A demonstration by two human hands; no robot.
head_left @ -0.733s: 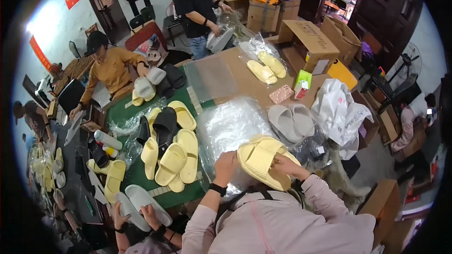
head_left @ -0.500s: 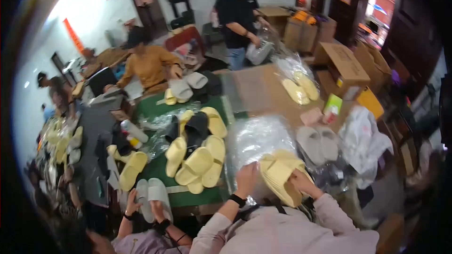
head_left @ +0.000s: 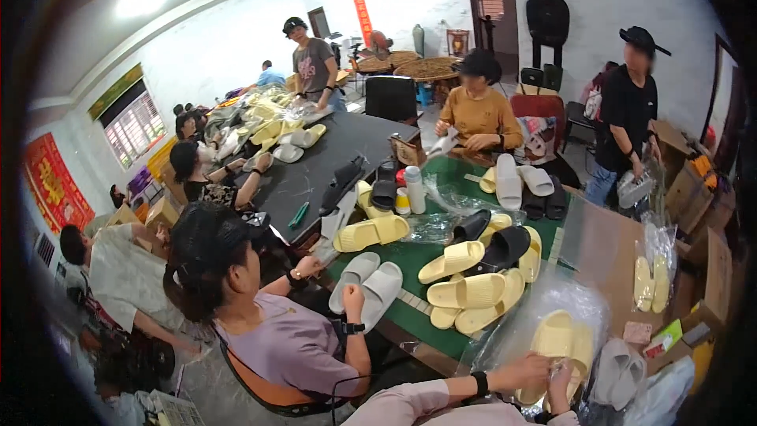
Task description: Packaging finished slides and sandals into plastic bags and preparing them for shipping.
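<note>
Both hands grip the pair of yellow slippers (head_left: 561,345) at the table's near edge: left hand (head_left: 527,369) clamped on its near side, right hand (head_left: 561,383) underneath. Clear plastic bags (head_left: 552,296) lie just behind; keeping the soles squared together should help handling.

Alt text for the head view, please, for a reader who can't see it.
The wearer's left hand and right hand hold a pair of yellow slippers over a clear plastic bag at a table. More slippers cover its green mat, with several people working around.
</note>
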